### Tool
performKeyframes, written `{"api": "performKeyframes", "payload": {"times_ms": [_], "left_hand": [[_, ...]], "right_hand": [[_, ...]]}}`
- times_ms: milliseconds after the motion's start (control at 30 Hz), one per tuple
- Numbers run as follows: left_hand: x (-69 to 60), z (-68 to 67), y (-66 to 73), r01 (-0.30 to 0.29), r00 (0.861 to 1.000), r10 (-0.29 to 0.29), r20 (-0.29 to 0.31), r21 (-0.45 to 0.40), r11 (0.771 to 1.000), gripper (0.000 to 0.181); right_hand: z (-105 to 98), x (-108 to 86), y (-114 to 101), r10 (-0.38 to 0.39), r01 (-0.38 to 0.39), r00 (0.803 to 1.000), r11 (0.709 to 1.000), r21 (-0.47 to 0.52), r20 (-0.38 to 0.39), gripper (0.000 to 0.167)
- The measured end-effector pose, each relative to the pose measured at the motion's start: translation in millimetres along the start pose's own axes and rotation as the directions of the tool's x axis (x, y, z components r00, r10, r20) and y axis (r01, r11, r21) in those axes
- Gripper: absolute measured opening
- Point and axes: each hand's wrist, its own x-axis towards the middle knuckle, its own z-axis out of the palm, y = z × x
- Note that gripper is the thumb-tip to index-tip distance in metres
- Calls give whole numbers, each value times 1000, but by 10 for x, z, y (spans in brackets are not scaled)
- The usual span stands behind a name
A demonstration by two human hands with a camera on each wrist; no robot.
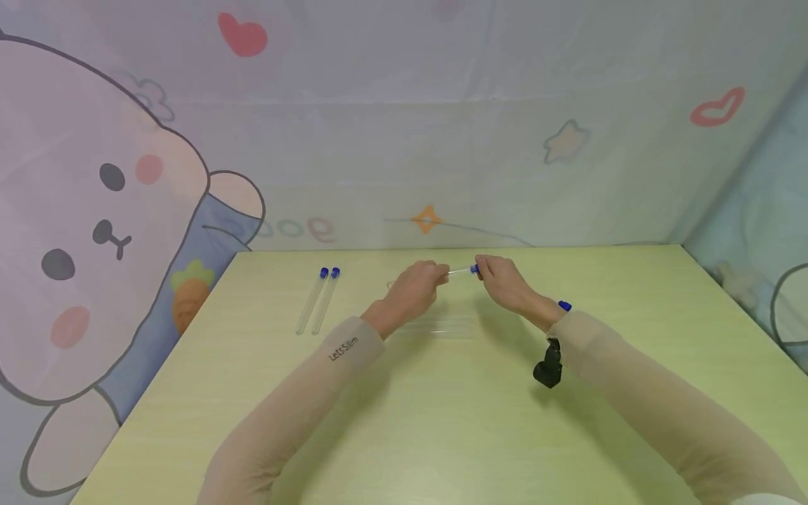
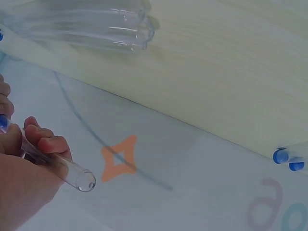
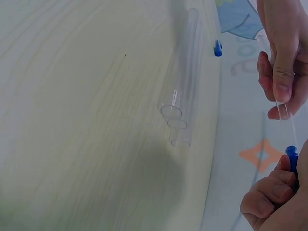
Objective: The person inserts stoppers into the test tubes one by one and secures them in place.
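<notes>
My left hand [image 1: 413, 287] grips a clear test tube [image 2: 79, 175], its rounded closed end sticking out past the fingers. At the tube's other end, my right hand [image 1: 505, 284] pinches a blue cap [image 3: 291, 159]. In the right wrist view the cap is at the tube's mouth; how far in it sits I cannot tell. Both hands are raised above the far part of the table. Several uncapped clear test tubes [image 3: 185, 82] lie side by side below them, mouths to the right in the head view.
Two test tubes with blue caps [image 1: 325, 272] lie side by side on the table [image 1: 404, 435] at the left. A small blue piece [image 1: 564, 306] shows behind my right wrist, partly hidden. A black wrist camera [image 1: 549, 365] hangs there. A printed cloth [image 1: 379, 140] stands behind the table.
</notes>
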Motion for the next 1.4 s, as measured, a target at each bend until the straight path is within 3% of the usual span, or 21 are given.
{"api": "performKeyframes", "payload": {"times_ms": [267, 433, 633, 833, 1033, 1267, 1400], "left_hand": [[11, -22, 29, -15, 1000, 15, -10, -20, 1000, 16], [24, -18, 6, -32, 999, 32, -1, 15, 999, 16], [26, -34, -22, -25, 1000, 26, 1, 159, 987, 30], [0, -64, -14, -58, 998, 58, 4, 128, 990, 46], [-7, -68, -8, -119, 992, 123, -12, 188, 975, 60], [-26, -76, -55, -62, 998, 67, -18, 197, 978, 65], [-52, -100, -115, -19, 999, 24, -26, 178, 984, 63]], "right_hand": [[-43, 10, -19, 27, -28, 999, 999, 22, 26, 42], [-70, 29, 22, 6, -6, 999, 1000, 5, 47, 43], [-114, 70, 43, -39, 41, 997, 999, -27, 72, 43], [-165, 109, 73, -35, 38, 996, 999, -38, 85, 44], [-188, 124, 61, -5, 8, 996, 999, -31, 85, 46], [-324, 102, 79, 65, -62, 996, 997, -53, 64, 54], [-455, 65, 157, 49, -41, 996, 994, -105, 69, 43]]}}
